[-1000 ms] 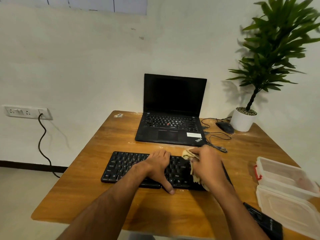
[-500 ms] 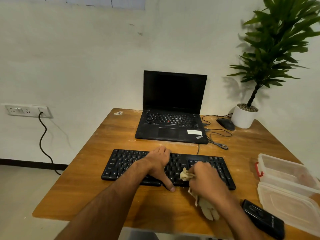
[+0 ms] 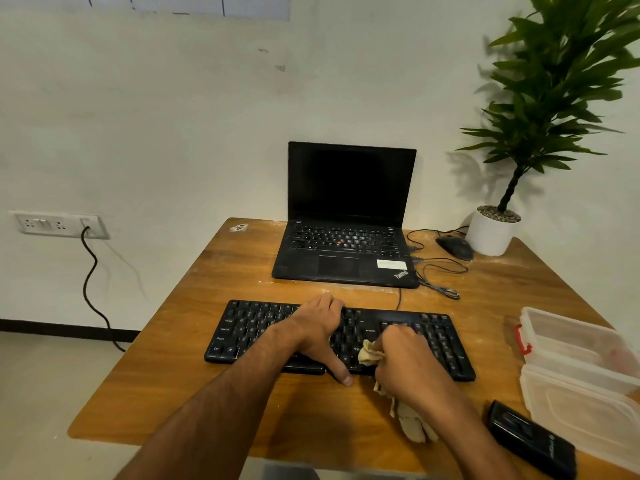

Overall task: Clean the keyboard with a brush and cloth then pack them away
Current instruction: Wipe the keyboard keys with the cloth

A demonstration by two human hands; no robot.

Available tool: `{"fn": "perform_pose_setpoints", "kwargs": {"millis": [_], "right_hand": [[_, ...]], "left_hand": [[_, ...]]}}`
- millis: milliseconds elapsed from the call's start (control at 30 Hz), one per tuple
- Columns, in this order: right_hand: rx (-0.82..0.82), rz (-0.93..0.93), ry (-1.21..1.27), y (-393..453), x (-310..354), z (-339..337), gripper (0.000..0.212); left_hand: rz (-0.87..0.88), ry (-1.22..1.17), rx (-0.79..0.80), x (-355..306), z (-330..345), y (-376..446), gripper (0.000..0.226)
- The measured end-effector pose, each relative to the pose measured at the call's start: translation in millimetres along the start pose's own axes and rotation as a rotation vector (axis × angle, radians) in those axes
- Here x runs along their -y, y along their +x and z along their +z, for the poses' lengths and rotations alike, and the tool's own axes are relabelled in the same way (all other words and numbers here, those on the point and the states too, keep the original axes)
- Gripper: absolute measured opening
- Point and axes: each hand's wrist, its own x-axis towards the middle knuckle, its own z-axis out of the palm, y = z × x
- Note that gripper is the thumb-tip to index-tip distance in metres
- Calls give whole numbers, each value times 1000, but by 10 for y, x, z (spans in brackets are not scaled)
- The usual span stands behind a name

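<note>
Gripping a crumpled beige cloth (image 3: 370, 355), the right hand (image 3: 403, 363) has its fingers curled round the fabric and bears down on the right-of-centre keys of the flat black plastic keyboard (image 3: 436, 336) — a loose tail of the cloth trails off the near edge onto the table. The left hand (image 3: 320, 332) lies flat on the middle of the keyboard, fingers straight and together, thumb reaching over the near edge to touch the wood. The keyboard sits across the middle of the brown wooden table (image 3: 180, 368), its long side running left to right.

Beyond it, at the far side, stands an open black laptop (image 3: 349, 216) with a dark screen. Right of the laptop lie thin black cables (image 3: 440, 271) and a black computer mouse (image 3: 455, 247), just beside a white round pot holding a tall green leafy plant (image 3: 554, 98). On the right edge of the table rests an open clear plastic box (image 3: 575, 348) with a red latch, its lid lying nearer. A black rectangular object (image 3: 533, 439) — what it is I cannot tell — lies at the near right corner.
</note>
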Motion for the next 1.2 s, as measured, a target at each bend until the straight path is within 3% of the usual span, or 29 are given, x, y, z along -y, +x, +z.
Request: {"fn": "perform_pose_setpoints", "kwargs": {"millis": [100, 267, 533, 733, 833, 1000, 1100, 1200], "right_hand": [[5, -10, 51, 44, -76, -128, 31], [-137, -48, 129, 320, 12, -168, 29], [-25, -108, -54, -34, -62, 1, 34], [-99, -191, 54, 19, -7, -22, 34], [-49, -274, 28, -44, 83, 86, 27], [62, -196, -65, -75, -228, -77, 34], [-56, -106, -73, -10, -253, -198, 32], [-121, -174, 9, 63, -137, -89, 37]], "left_hand": [[5, 0, 9, -2, -6, 6, 131], [3, 9, 6, -12, -14, -24, 134], [15, 20, 2, -14, -16, -16, 130], [16, 8, 0, -3, 11, -1, 131], [20, 5, -19, -1, 24, -9, 130], [8, -52, -9, 25, 25, 11, 128], [16, -49, -3, 36, 27, 23, 128], [12, -35, 0, 28, 33, 17, 131]]}}
